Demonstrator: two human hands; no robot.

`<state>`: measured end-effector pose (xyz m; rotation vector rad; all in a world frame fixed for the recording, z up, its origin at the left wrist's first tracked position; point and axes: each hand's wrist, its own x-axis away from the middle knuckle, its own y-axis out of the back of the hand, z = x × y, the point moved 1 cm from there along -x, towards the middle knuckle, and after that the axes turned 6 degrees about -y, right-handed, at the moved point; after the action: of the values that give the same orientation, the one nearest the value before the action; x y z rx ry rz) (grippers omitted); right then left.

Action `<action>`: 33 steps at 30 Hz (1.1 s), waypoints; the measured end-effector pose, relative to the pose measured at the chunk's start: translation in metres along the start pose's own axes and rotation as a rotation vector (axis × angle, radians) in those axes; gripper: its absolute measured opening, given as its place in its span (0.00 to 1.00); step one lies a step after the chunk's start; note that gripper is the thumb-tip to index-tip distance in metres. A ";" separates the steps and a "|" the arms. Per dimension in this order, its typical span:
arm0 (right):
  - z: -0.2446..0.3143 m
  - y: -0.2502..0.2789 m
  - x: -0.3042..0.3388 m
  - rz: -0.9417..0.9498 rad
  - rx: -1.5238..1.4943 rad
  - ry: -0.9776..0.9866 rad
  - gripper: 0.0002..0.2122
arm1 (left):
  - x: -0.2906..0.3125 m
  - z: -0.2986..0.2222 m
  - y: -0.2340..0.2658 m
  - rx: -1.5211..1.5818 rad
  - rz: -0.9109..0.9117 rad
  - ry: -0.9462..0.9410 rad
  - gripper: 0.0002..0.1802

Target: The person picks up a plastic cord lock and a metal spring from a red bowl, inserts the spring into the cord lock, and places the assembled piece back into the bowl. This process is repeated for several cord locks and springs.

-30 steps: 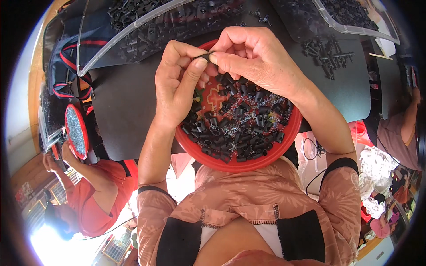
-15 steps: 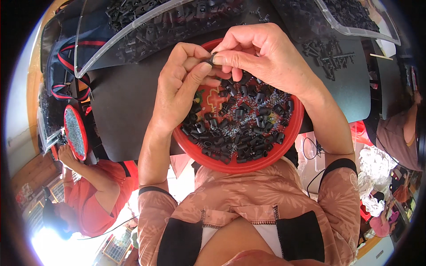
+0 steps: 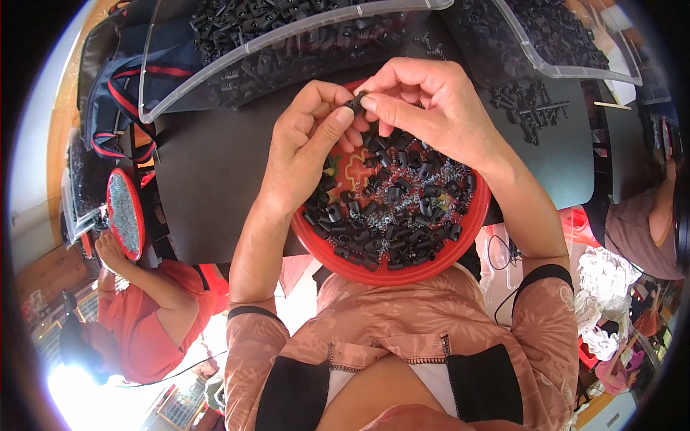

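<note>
Over the far rim of a round red tray (image 3: 388,276), my two hands meet at a small black plastic cord lock (image 3: 355,103). My left hand (image 3: 305,140) pinches it between thumb and forefinger. From the other side, my right hand (image 3: 438,104) grips it with thumb and fingertips, which partly hide it. Many hollow black cord lock barrels (image 3: 395,192) lie in the tray below, mixed with small metal springs (image 3: 451,172). A printed pattern shows on the tray's bare left part.
Clear plastic bins (image 3: 287,36) of black parts stand at the back of the dark table (image 3: 208,179). Black plungers (image 3: 532,108) lie in a pile on the right. At the left, a co-worker (image 3: 154,309) sits by a red tray of springs (image 3: 126,215). A dark bag (image 3: 108,100) is beside the bin.
Both hands, still together on the cord lock, appear slightly lower and farther right in the picture. The whole view has shifted a little as well. More of the black piece shows between the fingertips.
</note>
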<state>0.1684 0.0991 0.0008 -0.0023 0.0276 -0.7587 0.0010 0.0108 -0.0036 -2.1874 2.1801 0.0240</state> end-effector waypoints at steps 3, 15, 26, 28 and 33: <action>-0.003 -0.001 0.000 -0.018 0.053 0.032 0.05 | 0.002 -0.001 -0.002 0.039 -0.004 0.038 0.07; -0.003 0.005 0.000 0.027 0.173 0.051 0.04 | 0.005 0.000 -0.011 -0.137 -0.093 -0.012 0.04; -0.004 0.001 0.000 0.016 0.103 0.048 0.06 | 0.007 0.002 -0.006 -0.031 -0.067 0.067 0.03; -0.001 0.005 -0.003 0.073 0.087 -0.019 0.06 | 0.007 0.002 -0.004 -0.025 -0.075 0.077 0.03; 0.002 0.008 -0.005 0.128 0.031 -0.102 0.05 | 0.005 -0.002 -0.004 -0.029 -0.035 0.103 0.05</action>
<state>0.1704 0.1077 0.0026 -0.0094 -0.0802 -0.6304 0.0052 0.0053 -0.0013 -2.2905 2.2063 -0.0602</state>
